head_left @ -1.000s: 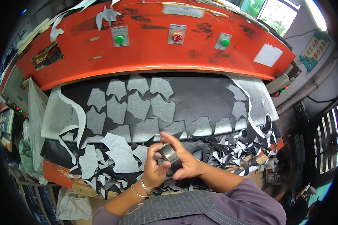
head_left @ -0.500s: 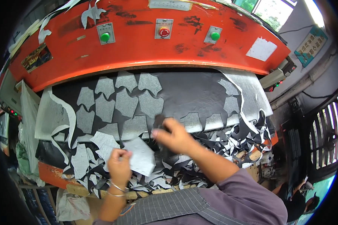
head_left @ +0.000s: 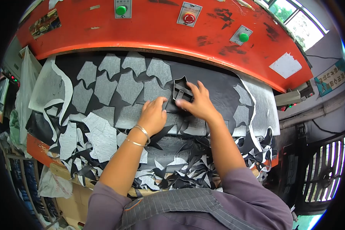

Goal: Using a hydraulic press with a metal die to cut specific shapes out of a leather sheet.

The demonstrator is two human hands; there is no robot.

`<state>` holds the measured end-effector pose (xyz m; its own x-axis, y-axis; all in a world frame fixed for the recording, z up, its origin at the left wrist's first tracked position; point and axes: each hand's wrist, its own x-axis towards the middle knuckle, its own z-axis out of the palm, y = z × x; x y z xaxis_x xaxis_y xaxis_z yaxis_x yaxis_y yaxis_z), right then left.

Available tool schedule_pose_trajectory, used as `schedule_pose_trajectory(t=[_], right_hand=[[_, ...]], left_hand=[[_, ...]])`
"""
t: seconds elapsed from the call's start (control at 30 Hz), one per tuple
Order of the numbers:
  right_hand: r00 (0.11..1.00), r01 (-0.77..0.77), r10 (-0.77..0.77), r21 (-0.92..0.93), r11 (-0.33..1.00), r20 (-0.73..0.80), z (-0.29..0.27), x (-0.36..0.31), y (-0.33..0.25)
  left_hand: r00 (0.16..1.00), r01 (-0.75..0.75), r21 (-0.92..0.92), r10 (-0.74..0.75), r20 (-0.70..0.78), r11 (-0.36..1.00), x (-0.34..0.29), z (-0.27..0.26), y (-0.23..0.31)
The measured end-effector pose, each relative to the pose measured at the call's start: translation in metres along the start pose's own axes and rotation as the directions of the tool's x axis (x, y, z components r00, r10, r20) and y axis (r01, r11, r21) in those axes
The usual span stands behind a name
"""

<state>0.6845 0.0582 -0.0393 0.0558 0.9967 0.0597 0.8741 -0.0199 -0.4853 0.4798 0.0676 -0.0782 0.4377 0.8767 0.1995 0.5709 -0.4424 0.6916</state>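
A metal cutting die (head_left: 182, 91), an outline frame with a pointed top, lies on the black sheet (head_left: 214, 90) under the orange press head (head_left: 153, 30). My right hand (head_left: 199, 104) rests on the die's right side, fingers spread over its frame. My left hand (head_left: 152, 115) presses flat on the sheet just left of the die, thumb touching its lower left edge. Rows of grey cut-out holes (head_left: 122, 86) fill the sheet to the left of the die.
Green buttons (head_left: 121, 10) (head_left: 243, 37) and a red button (head_left: 188, 18) sit on the press head. Loose grey and black offcuts (head_left: 99, 138) pile along the near edge. A grey peeled strip (head_left: 51, 86) hangs at the left, another grey strip (head_left: 262, 111) at the right.
My hands came up from the near edge of the bed. The right hand carried the die forward and set it on the black sheet; the left let go of a grey piece and pressed down beside it.
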Motion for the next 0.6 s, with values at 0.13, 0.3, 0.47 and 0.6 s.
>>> schedule_pose_trajectory(t=[0.13, 0.3, 0.47, 0.6], right_hand=[[0.987, 0.153, -0.151, -0.044, 0.987, 0.049, -0.002, -0.034, 0.059], [0.972, 0.216, -0.221, -0.066, 0.974, -0.078, 0.010, -0.030, 0.066], [0.959, 0.251, -0.261, -0.103, 0.963, -0.106, 0.017, -0.027, 0.066], [0.952, 0.260, -0.278, -0.142, 0.955, -0.125, 0.013, -0.025, 0.065]], left_hand=[[0.998, -0.040, -0.062, 0.037, -0.044, 0.997, 0.017, 0.034, 0.000], [0.995, -0.098, -0.007, 0.098, -0.028, 0.995, 0.019, 0.035, -0.006], [0.991, -0.120, 0.011, 0.121, -0.055, 0.993, 0.017, 0.038, -0.012], [0.987, -0.153, 0.109, 0.157, -0.029, 0.982, 0.019, 0.032, -0.006]])
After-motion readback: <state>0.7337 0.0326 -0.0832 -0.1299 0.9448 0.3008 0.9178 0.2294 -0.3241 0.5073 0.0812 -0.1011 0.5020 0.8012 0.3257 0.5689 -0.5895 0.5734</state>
